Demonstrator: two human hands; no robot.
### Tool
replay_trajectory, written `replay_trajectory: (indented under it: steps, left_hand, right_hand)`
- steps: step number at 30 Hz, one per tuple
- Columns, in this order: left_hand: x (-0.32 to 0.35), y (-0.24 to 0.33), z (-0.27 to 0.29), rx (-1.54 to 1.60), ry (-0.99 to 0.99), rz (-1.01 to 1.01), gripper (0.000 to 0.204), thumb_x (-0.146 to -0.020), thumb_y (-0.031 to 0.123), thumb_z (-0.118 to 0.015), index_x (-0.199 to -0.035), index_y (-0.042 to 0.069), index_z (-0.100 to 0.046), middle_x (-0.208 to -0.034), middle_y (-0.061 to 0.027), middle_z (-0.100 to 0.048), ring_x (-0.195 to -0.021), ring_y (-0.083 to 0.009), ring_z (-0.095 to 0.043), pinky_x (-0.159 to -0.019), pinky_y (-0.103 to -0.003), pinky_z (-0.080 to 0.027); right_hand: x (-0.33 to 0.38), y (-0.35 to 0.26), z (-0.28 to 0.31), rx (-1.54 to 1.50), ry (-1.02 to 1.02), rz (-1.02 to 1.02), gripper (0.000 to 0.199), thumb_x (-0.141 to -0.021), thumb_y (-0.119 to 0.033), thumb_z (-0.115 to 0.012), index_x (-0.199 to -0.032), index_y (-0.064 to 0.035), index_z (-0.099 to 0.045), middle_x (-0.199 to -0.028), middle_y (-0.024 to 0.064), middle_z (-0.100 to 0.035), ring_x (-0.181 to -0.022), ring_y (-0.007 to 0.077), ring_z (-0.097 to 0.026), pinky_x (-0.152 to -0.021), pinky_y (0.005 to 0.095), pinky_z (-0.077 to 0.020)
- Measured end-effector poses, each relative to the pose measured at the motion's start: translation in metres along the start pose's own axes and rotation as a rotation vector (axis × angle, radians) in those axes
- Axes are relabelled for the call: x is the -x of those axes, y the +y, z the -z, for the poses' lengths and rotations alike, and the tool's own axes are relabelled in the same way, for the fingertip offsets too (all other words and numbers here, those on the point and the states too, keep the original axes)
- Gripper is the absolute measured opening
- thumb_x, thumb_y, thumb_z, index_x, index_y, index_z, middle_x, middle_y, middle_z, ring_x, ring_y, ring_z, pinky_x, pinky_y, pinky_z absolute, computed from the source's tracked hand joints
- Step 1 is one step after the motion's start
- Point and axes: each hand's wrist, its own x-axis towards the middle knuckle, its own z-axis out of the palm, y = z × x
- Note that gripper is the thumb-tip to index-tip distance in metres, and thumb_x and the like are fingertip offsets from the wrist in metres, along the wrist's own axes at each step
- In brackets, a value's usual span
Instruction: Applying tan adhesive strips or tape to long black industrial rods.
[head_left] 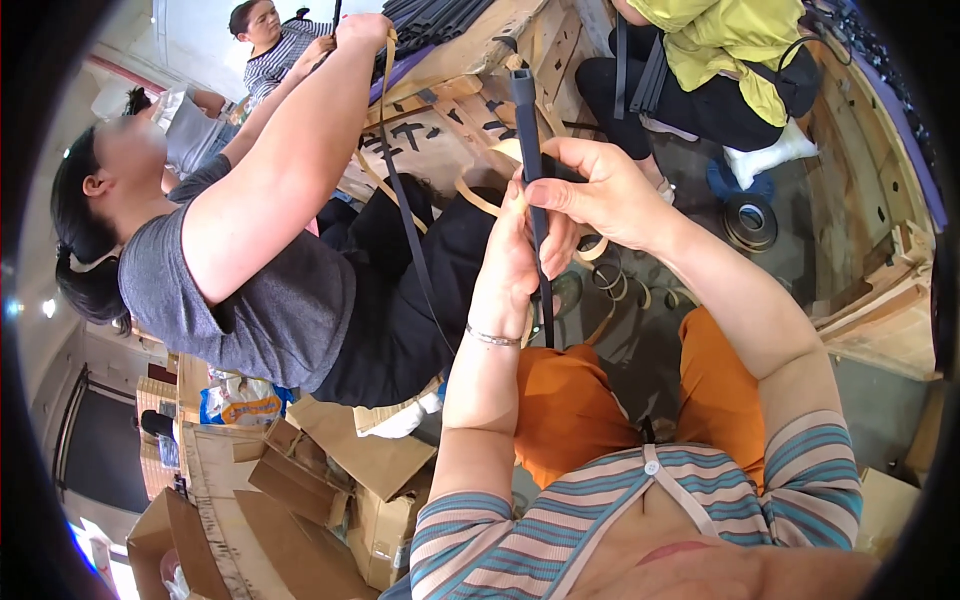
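Note:
A long black strip (530, 130) with a thicker, square-looking end stands almost upright in front of me. My left hand (512, 240) is closed around its lower part, fingers wrapped on the near side. Just above, my right hand (605, 190) pinches the same strip between thumb and fingers. A thin tan tape (478, 197) curls out to the left beside my left fingers; where it joins the black strip is hidden by my hands. Below the grip, the strip's narrow tail hangs down towards my knees.
At my left a co-worker in a grey T-shirt (240, 290) lifts a tan tape and a black strip. Another person in a yellow top (710, 60) sits opposite. Curled tan tape (610, 280) and black rolls (748, 220) lie on the floor. Cardboard boxes (380, 530) stand lower left.

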Motion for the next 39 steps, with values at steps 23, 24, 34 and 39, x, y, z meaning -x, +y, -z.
replay_trajectory:
  steps: [23,24,34,39]
  left_hand:
    - [-0.007,-0.014,-0.034,-0.105,-0.136,0.000,0.067,-0.083,0.067,-0.031,-0.054,0.007,-0.038,-0.043,-0.0019,-0.031,-0.032,-0.0132,-0.030,-0.030,-0.022,-0.024]
    - [-0.010,-0.014,-0.038,-0.110,-0.140,-0.004,0.067,-0.083,0.067,-0.031,-0.054,0.007,-0.038,-0.043,-0.0019,-0.031,-0.032,-0.0132,-0.030,-0.030,-0.022,-0.024]
    - [-0.038,-0.022,-0.066,-0.026,-0.161,0.062,0.065,-0.081,0.067,-0.036,-0.067,0.004,-0.047,-0.049,-0.0021,-0.038,-0.040,-0.0127,-0.035,-0.038,-0.023,-0.027]
    - [-0.023,-0.045,-0.077,-0.008,-0.244,0.041,0.068,-0.081,0.066,-0.036,-0.080,0.000,-0.053,-0.050,-0.0067,-0.044,-0.042,-0.0186,-0.041,-0.042,-0.027,-0.033]
  right_hand:
    - [0.038,-0.033,0.024,0.319,0.055,0.189,0.035,-0.079,-0.018,-0.068,-0.100,0.0062,-0.055,-0.083,0.0051,-0.060,-0.078,0.0066,-0.051,-0.068,0.0227,-0.0443]
    - [0.038,-0.032,0.028,0.322,0.053,0.195,0.035,-0.079,-0.018,-0.068,-0.100,0.0062,-0.055,-0.083,0.0051,-0.060,-0.078,0.0066,-0.051,-0.068,0.0227,-0.0443]
    - [0.050,-0.056,0.037,0.358,0.218,0.177,0.026,-0.082,-0.022,-0.066,-0.089,0.0003,-0.055,-0.074,-0.0005,-0.056,-0.071,0.0027,-0.047,-0.061,0.0204,-0.0420]
    - [0.053,-0.074,0.046,0.332,0.222,0.359,0.023,-0.084,-0.018,-0.062,-0.094,0.0010,-0.057,-0.078,-0.0024,-0.056,-0.076,0.0021,-0.048,-0.065,0.0192,-0.0421]
